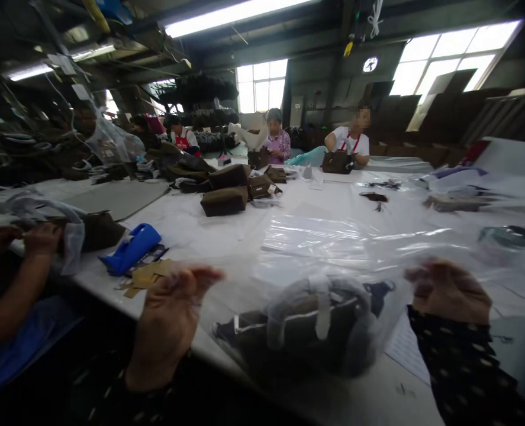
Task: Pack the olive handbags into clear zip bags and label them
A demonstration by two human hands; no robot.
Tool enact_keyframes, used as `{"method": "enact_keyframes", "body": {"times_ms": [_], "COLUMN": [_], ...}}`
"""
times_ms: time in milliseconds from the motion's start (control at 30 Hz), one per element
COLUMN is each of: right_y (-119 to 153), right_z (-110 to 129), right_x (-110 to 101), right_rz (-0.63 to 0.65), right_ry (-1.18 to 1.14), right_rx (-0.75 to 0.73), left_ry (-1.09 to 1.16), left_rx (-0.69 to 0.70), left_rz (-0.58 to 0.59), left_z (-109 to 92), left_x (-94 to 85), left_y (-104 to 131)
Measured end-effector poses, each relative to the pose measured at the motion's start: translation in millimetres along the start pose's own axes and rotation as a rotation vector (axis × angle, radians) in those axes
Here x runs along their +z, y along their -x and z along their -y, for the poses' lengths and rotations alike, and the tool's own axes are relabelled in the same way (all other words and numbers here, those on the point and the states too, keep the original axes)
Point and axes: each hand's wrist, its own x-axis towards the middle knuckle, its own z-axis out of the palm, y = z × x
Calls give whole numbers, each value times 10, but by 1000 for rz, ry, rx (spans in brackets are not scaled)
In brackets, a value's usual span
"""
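A dark handbag (298, 337) with its handles wrapped in pale protective covering sits inside a clear plastic bag (240, 290) at the near edge of the table. My left hand (167, 322) is closed on the left side of the plastic bag's upper edge, thumb and fingers pinched together. On the opposite side my right hand (451, 290) grips the plastic's edge, its fingers curled and somewhat blurred. Between my hands the film is spread above the handbag.
Flat clear plastic bags (311, 236) lie just beyond. Left are a blue plastic holder (133, 248), brown paper pieces (149, 275) and a co-worker's hand (42, 238) at another wrapped handbag (100, 231). Brown bags (224, 201) lie mid-table; several people work across it.
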Motion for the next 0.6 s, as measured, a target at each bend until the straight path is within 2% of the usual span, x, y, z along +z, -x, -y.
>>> {"method": "enact_keyframes", "body": {"times_ms": [67,133,233,267,367,433,533,600], "right_y": [-64,-103,-104,-102,-175,-326,-660,-897], "right_z": [106,170,198,202,235,253,251,275], "right_x": [-68,-124,-208,-238,-271,-168,213,493], "right_rz": [-5,7,-3,-4,13,76,153,173], "right_ry": [-50,-98,-156,-181,-195,-144,-87,-79], "right_rx": [-54,-61,-42,-41,50,184,360,398], "left_ry": [26,-19,-65,-74,-15,58,43,15], "left_rx": [73,90,10,-10,-27,-91,-258,-267], "left_rz": [-46,51,253,248,64,8,69,133], "left_z": [37,109,207,225,248,275,333,298], "left_x": [-30,-119,-295,-343,-365,-271,-51,86], "left_y": [-261,-434,-470,-448,-453,-628,-1149,-1527]}}
